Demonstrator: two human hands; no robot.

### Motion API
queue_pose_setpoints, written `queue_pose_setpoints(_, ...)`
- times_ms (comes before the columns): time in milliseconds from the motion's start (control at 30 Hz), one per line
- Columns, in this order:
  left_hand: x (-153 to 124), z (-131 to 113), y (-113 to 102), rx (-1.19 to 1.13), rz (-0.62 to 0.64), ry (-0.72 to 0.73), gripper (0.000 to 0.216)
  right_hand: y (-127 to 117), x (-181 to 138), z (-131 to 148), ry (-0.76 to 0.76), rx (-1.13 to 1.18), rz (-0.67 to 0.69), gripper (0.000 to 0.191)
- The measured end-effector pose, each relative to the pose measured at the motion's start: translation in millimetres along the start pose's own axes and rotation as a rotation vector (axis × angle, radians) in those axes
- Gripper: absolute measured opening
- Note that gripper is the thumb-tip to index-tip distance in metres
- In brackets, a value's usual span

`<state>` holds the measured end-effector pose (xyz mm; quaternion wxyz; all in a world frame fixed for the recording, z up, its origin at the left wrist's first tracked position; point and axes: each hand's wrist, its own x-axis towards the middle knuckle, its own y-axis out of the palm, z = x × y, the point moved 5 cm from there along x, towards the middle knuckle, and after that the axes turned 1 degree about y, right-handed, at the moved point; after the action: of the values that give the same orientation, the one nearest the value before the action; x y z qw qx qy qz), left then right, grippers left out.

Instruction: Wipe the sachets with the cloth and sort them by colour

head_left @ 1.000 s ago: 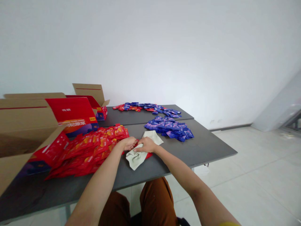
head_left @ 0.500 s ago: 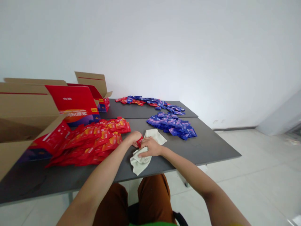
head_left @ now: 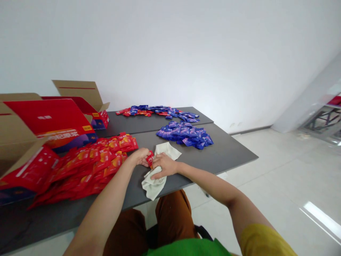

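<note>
My left hand (head_left: 140, 156) is closed on a small red packet (head_left: 150, 159) held just above a pale cloth (head_left: 157, 171) on the dark grey table (head_left: 226, 153). My right hand (head_left: 165, 166) rests on the cloth with its fingers pinching the same packet from the right. A large heap of red packets (head_left: 87, 167) lies directly left of my hands. A pile of blue packets (head_left: 185, 133) sits beyond the cloth to the right.
Open cardboard boxes with red printed flaps (head_left: 45, 119) stand at the left of the table. A row of mixed blue and red packets (head_left: 157, 111) lies along the far edge. My brown-trousered legs show under the near table edge; pale floor tiles are to the right.
My hands have lifted a red packet from the cloth and now hold it between them. The view has shifted rightward and downward; the piles and boxes stay put.
</note>
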<state>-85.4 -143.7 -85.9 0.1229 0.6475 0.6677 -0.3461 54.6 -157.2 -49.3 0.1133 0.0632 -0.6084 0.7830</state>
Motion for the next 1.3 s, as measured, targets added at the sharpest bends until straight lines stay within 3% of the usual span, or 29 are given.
queue_pose_setpoints(133, -2, -1, -2, 0.023, 0.035, 0.021, 0.014, -1, 4, -8, -0.011, 0.053, 0.005, 0.033)
queue_pose_setpoints(333, 8, -17, -5, 0.206, -0.061, 0.221, 0.007, 0, 29, -49, 0.257, -0.056, -0.13, 0.039)
queue_pose_setpoints(400, 10, -17, -4, 0.218, -0.097, 0.212, 0.007, 1, 25, -44, 0.249, -0.084, -0.118, 0.039)
queue_pose_setpoints(533, 5, -6, 2, 0.18, -0.081, 0.179, 0.017, -1, -2, -8, 0.063, -0.041, -0.035, 0.037)
queue_pose_setpoints(600, 3, -5, 1, 0.177, -0.1, 0.257, 0.023, -2, -20, 9, -0.018, -0.006, -0.003, 0.036)
queue_pose_setpoints(767, -17, -29, -13, 0.499, -0.386, 0.704, 0.029, 0, -55, 24, -0.007, 0.017, 0.013, 0.039)
queue_pose_setpoints(867, -46, -42, -13, 0.662, -0.619, 0.74, 0.035, -4, -71, 24, 0.04, 0.012, -0.043, 0.042)
queue_pose_setpoints(967, -78, -43, 10, 0.745, -0.779, 0.66, 0.05, -11, -88, 26, 0.106, -0.003, -0.097, 0.044)
queue_pose_setpoints(1133, -94, -21, 86, 0.837, -0.793, 0.516, 0.075, -19, -110, 29, 0.148, 0.03, -0.079, 0.04)
queue_pose_setpoints(1200, -95, -13, 101, 0.76, -0.868, 0.463, 0.068, -19, -113, 30, 0.156, 0.057, -0.069, 0.039)
queue_pose_setpoints(1300, -98, -6, 98, 0.546, -0.95, 0.401, 0.044, -20, -112, 32, 0.196, 0.104, -0.126, 0.037)
